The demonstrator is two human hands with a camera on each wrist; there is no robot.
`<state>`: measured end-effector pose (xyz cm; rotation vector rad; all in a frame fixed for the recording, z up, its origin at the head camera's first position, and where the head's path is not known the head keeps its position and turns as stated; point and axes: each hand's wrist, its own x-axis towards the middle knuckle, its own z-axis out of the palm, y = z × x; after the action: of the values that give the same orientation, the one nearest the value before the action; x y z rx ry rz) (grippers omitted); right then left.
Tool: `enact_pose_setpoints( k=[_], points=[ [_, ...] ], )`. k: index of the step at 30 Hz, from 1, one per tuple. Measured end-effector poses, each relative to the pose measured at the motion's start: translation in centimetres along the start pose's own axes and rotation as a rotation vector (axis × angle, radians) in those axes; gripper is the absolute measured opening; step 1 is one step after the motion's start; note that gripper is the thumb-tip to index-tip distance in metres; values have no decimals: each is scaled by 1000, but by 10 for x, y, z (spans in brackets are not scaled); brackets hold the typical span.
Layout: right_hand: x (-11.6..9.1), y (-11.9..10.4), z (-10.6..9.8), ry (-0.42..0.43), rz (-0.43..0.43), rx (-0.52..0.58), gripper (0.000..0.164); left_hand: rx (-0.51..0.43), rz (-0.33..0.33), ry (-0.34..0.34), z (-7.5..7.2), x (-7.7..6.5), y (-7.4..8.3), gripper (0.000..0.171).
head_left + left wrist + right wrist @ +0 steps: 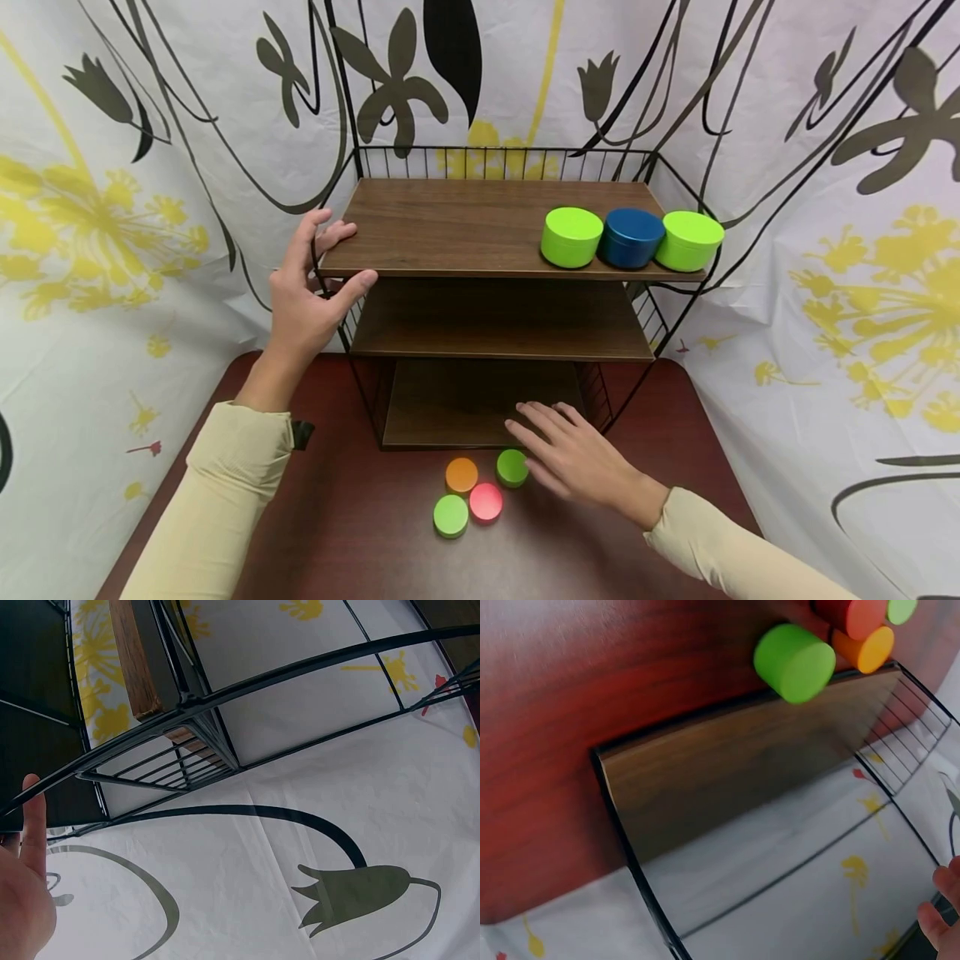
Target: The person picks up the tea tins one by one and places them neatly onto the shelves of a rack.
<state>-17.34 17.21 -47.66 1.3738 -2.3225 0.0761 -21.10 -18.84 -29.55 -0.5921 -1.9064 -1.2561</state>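
Observation:
A three-tier rack with a black wire frame and brown wooden shelves (480,225) stands on the table. My left hand (303,287) grips its upper left corner, thumb at the top shelf's front edge and fingers around the side wire. My right hand (581,462), fingers extended and holding nothing, hovers in front of the bottom shelf (450,408). Nearest to it is a dark green round container (512,468). Beside that, an orange container (461,476), a red container (486,502) and a light green container (451,516) stand grouped before the rack.
On the top shelf's right end, a lime tin (572,238), a blue tin (632,239) and another lime tin (689,242) form a row. Patterned white cloth (825,208) surrounds the dark red table (330,517) at the back and sides.

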Motion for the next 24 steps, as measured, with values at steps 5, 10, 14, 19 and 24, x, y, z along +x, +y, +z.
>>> enact_pose_setpoints(
  k=[5,10,14,19,24],
  points=[
    [-9,-5,15,-30,28,40,53,-4,4,3,0,0,-2,72],
    [-15,-9,28,-63,65,62,57,-8,2,6,1,0,-2,71],
    [-18,-12,38,-71,101,77,59,-4,1,5,1,0,-4,71],
    [-23,-15,50,-101,114,70,51,-1,-3,2,0,-1,-8,72],
    [-27,-18,60,-109,120,86,53,-6,-4,0,1,0,-5,72]
  ],
)
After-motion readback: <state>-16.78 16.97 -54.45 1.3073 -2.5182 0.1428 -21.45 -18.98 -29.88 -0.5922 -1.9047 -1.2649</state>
